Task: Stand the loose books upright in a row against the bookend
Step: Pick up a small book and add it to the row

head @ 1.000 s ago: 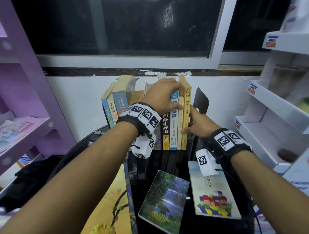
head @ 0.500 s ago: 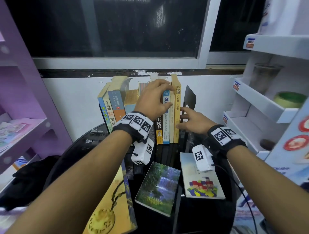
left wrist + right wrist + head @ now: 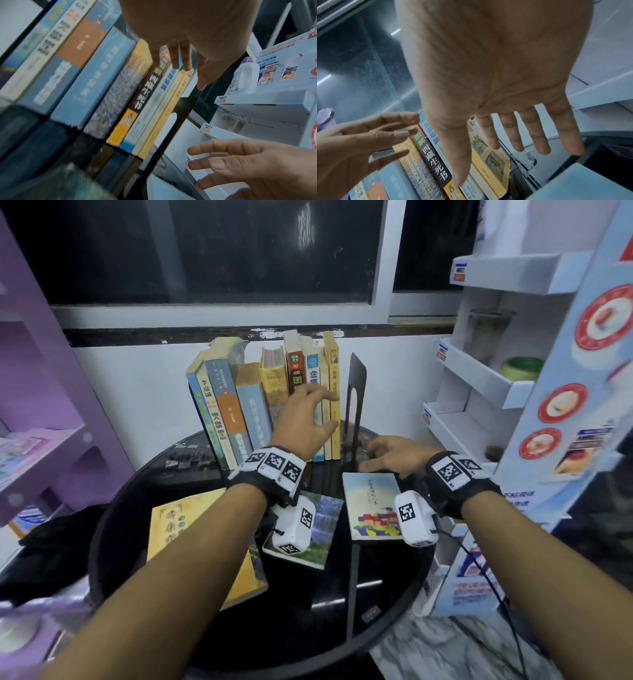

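Observation:
Several books [image 3: 274, 402] stand in a row at the back of the round black table [image 3: 342, 628]; the leftmost ones lean. The black bookend [image 3: 354, 405] stands just right of the row's last yellow book [image 3: 331, 405]. My left hand [image 3: 325, 410] hovers open in front of the spines, fingers spread, holding nothing; the left wrist view shows its fingertips [image 3: 175, 65] near the spines. Low beside the bookend's base, my right hand [image 3: 368, 455] is open and empty. Three loose books lie flat: a yellow one [image 3: 191, 535], a waterfall-cover one [image 3: 323, 529] and a white one [image 3: 371, 505].
A purple shelf unit [image 3: 51, 440] stands close on the left. On the right is a white display rack [image 3: 479, 385] with a cup and a bottle [image 3: 247, 77]. A dark window and white wall lie behind the row. A black bag [image 3: 51, 542] sits lower left.
My left hand has let go of the book tops and drawn back and down. My right hand has left the yellow book's side and dropped toward the table by the bookend.

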### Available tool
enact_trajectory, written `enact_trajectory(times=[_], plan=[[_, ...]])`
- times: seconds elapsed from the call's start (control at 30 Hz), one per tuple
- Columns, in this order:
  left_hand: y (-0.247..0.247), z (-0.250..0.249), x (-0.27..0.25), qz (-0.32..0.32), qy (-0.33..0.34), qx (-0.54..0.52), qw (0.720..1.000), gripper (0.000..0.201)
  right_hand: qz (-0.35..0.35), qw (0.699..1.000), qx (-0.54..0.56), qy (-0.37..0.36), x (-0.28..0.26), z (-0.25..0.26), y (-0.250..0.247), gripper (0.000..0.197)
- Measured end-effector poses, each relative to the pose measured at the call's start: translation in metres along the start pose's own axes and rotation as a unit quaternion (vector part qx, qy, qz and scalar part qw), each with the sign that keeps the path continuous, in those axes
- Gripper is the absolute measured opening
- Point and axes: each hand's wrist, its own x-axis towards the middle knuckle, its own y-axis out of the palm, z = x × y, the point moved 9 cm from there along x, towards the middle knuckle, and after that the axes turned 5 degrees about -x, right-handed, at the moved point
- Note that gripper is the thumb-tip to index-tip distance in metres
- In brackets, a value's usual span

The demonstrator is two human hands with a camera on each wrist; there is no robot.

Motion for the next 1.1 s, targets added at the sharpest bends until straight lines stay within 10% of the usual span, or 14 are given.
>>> enact_trajectory(times=[0.3,0.67,1.1], plan=[[0.097,0.047,-0.065,0.302,-0.273,0.005,0.913,0.086,0.005,0.997,-0.031,0.077,-0.018,-0.034,0.021,0.075],[0.128,0.03,-0.089,0.387,-0.226,0.129,0.885,0.098,-0.033,0.993,-0.036,0.106,-0.016,-0.049,0.03,0.081],[0.126,0.048,-0.092,0.399,-0.281,-0.001,0.873,0.107,-0.054,0.99,0.013,0.127,-0.016,-0.059,0.034,0.056]])
